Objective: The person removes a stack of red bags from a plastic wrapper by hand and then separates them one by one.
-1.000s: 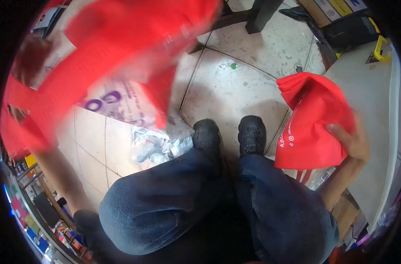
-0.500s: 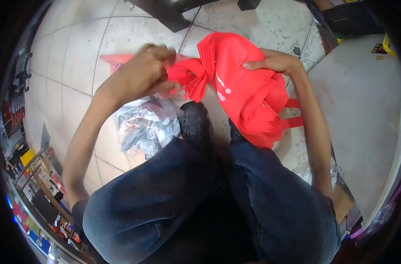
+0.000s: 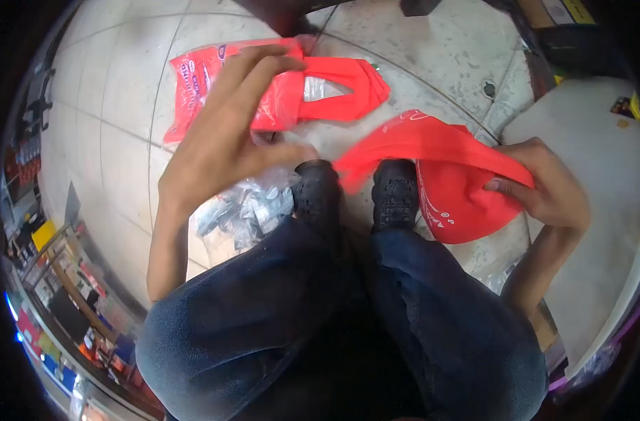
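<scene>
My right hand (image 3: pixel 548 184) grips a folded red fabric bag (image 3: pixel 467 172) with white print, thumb on top. The bag sags above the floor, and its end near my shoes is blurred. My left hand (image 3: pixel 228 133) is held up with thumb and fingers apart and nothing between them. Beneath it a red packet in clear plastic (image 3: pixel 193 88) with purple print lies on the floor, partly covered by the hand. A red fabric handle loop (image 3: pixel 365 88) sticks out of the packet's right end.
A clear plastic bag with silvery-grey contents (image 3: pixel 253 214) lies by my left shoe (image 3: pixel 316 193). My right shoe (image 3: pixel 395 193) is beside it. A pale grey panel (image 3: pixel 586 210) stands at the right, and dark furniture legs (image 3: pixel 285 14) are at the top. Shelves with goods line the left edge.
The red fabric bag has moved right and turned in my right hand, away from the packet. My left hand has opened, and the red packet now lies flat on the floor with its handle loop showing.
</scene>
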A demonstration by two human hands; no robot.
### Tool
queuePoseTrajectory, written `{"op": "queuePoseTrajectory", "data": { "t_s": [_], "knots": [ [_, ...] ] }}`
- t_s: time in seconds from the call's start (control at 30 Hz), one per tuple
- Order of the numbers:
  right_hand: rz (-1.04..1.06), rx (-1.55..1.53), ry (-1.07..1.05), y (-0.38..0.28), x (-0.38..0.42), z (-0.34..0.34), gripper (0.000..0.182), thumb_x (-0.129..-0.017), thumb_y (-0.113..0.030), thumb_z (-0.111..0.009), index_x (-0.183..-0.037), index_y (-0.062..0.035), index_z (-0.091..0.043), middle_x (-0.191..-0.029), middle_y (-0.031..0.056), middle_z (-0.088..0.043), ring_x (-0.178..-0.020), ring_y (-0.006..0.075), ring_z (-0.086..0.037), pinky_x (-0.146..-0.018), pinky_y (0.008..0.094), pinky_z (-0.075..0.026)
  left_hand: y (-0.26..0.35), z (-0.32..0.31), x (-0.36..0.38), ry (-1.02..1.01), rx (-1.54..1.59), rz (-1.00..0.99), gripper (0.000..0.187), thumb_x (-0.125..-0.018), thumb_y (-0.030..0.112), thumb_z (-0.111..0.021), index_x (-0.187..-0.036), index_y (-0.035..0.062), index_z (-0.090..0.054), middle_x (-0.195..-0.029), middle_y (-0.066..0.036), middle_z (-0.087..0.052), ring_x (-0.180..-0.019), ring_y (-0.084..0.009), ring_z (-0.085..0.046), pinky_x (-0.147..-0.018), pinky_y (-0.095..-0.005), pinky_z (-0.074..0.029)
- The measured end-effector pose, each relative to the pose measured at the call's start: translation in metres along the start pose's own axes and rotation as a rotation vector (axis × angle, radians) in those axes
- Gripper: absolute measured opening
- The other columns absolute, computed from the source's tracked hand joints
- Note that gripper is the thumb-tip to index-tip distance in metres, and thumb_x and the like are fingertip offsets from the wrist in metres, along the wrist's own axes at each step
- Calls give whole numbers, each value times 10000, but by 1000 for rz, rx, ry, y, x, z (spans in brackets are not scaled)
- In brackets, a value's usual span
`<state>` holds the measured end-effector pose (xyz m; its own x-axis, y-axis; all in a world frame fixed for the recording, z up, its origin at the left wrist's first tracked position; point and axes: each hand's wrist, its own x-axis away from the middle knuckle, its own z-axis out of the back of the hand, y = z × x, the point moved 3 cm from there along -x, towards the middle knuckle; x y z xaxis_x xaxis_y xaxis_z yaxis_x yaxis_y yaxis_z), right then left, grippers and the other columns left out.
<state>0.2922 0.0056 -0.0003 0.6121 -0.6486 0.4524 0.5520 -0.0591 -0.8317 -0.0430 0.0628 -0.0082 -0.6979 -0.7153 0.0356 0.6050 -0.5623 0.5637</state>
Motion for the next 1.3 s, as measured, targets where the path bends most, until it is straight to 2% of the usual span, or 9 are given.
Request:
{"op": "queuePoseTrajectory", "data": {
  "t_s": [0.2,0.37,0.43,0.53,0.7,0.77,0.97,1.17,1.3],
  "knots": [
    [429,375,198,-39,24,46,329,-770,-181,-842,-969,21,-675,-823,121,-650,-674,243,-596,-603,317,-455,59,-31,-59,-195,863,-410,1131,-577,358,-937,-1490,54,-342,-1490,-173,-422,-1380,-318,-414,-1145,-455,-333],
    [725,21,278,-49,27,70,426,-655,-189,-919,-914,34,-665,-802,76,-629,-726,157,-585,-599,309,-436,28,-36,-97,29,990,-371,953,-615,195,-935,-1426,55,-455,-1298,-152,-608,-1239,-282,-574,-1078,-410,-443],
    [893,-189,87,-36,15,88,578,-672,-229,-907,-1099,51,-635,-949,106,-671,-844,195,-641,-694,307,-503,22,-40,-101,-4,1110,-450,814,-662,175,-900,-1375,50,-528,-1329,-149,-587,-1270,-274,-551,-1088,-411,-436],
    [891,-518,94,-34,-6,101,605,-681,-231,-901,-1134,52,-617,-981,112,-670,-872,203,-645,-721,310,-509,32,-36,-97,16,1192,-561,778,-682,221,-889,-1358,49,-545,-1330,-138,-587,-1292,-259,-531,-1079,-407,-446],
    [766,-1184,269,-35,-41,101,648,-697,-236,-891,-1192,53,-587,-1033,121,-669,-917,216,-651,-766,317,-519,41,-38,-87,21,911,-3,574,-836,327,-792,-1240,-18,-576,-1186,-103,-636,-1076,-228,-608,-917,-360,-508],
    [674,-1401,349,-29,-51,91,666,-704,-237,-887,-1215,53,-575,-1053,124,-669,-935,221,-653,-784,319,-523,31,-56,-91,150,1448,279,462,-892,306,-732,-1196,-12,-586,-1126,-88,-641,-1019,-194,-630,-866,-343,-522],
    [236,-1782,493,15,-36,23,719,-723,-243,-875,-1284,55,-538,-1116,135,-667,-989,237,-660,-839,327,-535,25,-27,-73,373,1523,436,508,-927,303,-685,-1261,-34,-506,-1082,-135,-645,-952,-180,-672,-741,-321,-596],
    [60,-1119,671,56,-19,-37,622,-845,-126,-775,-1363,34,-468,-1223,143,-641,-1076,219,-648,-884,371,-559,16,-34,-57,66,1448,757,535,-891,249,-733,-1291,-35,-521,-1181,-141,-635,-964,-216,-677,-771,-302,-578],
    [66,-1150,718,44,-26,-40,514,-834,-38,-756,-1282,41,-517,-1149,147,-667,-981,195,-681,-832,325,-575,-18,-72,-25,-72,1844,425,539,-913,175,-703,-1353,-18,-460,-1233,-150,-601,-1020,-185,-666,-830,-326,-595]
  ]
}}
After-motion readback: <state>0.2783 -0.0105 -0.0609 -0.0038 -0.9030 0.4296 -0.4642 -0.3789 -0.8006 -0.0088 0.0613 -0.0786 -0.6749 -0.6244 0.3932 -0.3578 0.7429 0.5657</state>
